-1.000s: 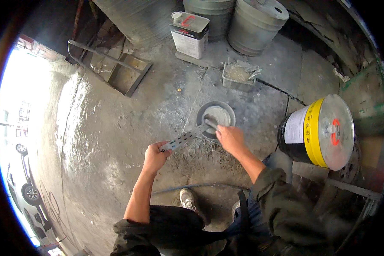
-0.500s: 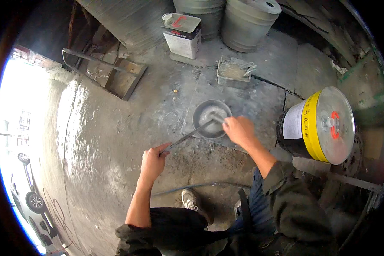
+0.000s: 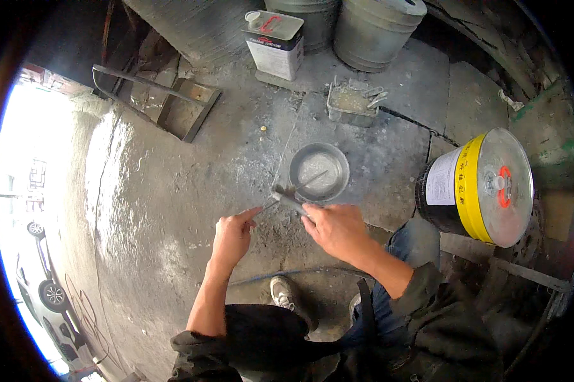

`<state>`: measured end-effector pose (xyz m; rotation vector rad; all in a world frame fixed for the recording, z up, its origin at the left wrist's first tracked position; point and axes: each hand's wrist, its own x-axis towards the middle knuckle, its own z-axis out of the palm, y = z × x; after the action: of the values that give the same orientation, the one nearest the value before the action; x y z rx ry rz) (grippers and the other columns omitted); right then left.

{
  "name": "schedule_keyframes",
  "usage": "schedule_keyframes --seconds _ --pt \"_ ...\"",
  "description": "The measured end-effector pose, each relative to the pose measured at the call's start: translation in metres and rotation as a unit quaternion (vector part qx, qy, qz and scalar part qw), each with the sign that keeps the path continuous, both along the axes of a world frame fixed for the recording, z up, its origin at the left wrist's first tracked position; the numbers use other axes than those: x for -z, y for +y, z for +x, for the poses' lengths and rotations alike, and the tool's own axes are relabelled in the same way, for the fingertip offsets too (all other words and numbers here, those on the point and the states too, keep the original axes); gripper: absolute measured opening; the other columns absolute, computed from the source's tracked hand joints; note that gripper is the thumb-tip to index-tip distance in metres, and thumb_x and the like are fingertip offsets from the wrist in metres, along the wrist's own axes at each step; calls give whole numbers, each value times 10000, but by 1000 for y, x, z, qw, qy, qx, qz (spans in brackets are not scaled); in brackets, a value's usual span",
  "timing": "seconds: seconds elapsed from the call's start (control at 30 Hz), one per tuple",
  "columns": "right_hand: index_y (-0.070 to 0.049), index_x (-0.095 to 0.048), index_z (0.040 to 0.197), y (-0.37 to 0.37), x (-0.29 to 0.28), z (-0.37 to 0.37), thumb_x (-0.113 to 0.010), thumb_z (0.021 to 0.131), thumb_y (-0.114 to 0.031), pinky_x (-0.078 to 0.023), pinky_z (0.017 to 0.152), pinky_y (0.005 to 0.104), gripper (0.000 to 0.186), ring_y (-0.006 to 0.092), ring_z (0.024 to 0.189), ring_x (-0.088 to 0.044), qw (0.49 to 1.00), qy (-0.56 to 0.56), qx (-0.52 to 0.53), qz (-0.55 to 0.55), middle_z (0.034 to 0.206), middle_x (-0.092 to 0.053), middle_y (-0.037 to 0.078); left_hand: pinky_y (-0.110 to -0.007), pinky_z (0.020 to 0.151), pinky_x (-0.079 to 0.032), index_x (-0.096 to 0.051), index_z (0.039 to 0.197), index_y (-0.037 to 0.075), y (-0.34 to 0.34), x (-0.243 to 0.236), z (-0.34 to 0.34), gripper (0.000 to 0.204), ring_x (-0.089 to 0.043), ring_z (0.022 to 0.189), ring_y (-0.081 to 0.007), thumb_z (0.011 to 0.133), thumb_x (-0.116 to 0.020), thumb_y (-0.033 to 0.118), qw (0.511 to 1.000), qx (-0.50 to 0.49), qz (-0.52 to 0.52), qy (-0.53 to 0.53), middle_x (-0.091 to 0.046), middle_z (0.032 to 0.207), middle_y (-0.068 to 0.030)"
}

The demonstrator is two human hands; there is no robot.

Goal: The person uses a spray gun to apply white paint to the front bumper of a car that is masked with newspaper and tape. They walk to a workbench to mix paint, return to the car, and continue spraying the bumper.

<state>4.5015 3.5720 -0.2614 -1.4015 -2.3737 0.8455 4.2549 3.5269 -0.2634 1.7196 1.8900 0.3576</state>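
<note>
A thin metal rod (image 3: 315, 179) extends from my left hand (image 3: 231, 239), which is closed around its near end. Its far end reaches over a round grey metal basin (image 3: 344, 170) with pale, cloudy liquid inside. My right hand (image 3: 339, 230) grips the grey handle of a small brush (image 3: 289, 200). The brush's dark head lies against the rod, just outside the basin's near left rim. Both hands are on the near side of the basin, above the concrete floor.
Behind the basin sits a small tub (image 3: 351, 107) holding tools. A rectangular can (image 3: 274, 54) and large metal drums (image 3: 376, 35) stand farther back. On the right is a black drum with a yellow band (image 3: 468, 191); at far left, a long-handled dustpan (image 3: 190, 111).
My right hand has drawn the brush from over the basin toward me and left, along the rod. My left hand stays almost in place, still holding the rod.
</note>
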Motion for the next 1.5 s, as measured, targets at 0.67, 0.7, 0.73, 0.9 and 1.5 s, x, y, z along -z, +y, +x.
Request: schedule_keyframes --seconds 0.67,0.7,0.73,0.9,1.5 --pt "-90 -628 888 -10 41 0 -593 879 -278 -489 534 485 191 354 596 -638 999 6 -2 37 637 -626 127 -445 795 -498 -596 1236 67 -9 24 -12 468 -612 919 -371 780 -693 102 999 -11 -42 11 -607 1025 -199" --pt "-75 -626 870 -15 29 -4 -592 879 -269 -484 527 483 197 352 584 -636 998 -4 -10 61 628 -624 130 -452 798 -497 -591 1235 58 -9 27 -13 471 -614 928 -376 778 -697 105 999 -2 -39 21 -613 1042 -206" --pt "-72 -627 869 -11 39 -1 -592 879 -265 -486 528 480 197 349 584 -637 997 -10 12 69 624 -623 130 -459 801 -495 -585 1234 49 -5 26 -11 476 -617 938 -382 776 -700 108 999 14 -35 31 -619 1059 -213" --pt "-70 -655 824 54 121 39 -599 867 -264 -495 562 490 207 353 637 -650 989 -46 138 27 670 -646 154 -463 784 -500 -600 1214 111 2 21 4 432 -639 924 -383 787 -660 75 996 -21 -68 55 -661 985 -209" --pt "-70 -633 825 4 23 7 -624 857 -284 -485 611 514 216 374 696 -644 1000 0 31 2 704 -646 162 -429 727 -532 -648 1217 146 -8 24 8 410 -676 847 -346 832 -570 30 987 80 -66 124 -707 910 -149"
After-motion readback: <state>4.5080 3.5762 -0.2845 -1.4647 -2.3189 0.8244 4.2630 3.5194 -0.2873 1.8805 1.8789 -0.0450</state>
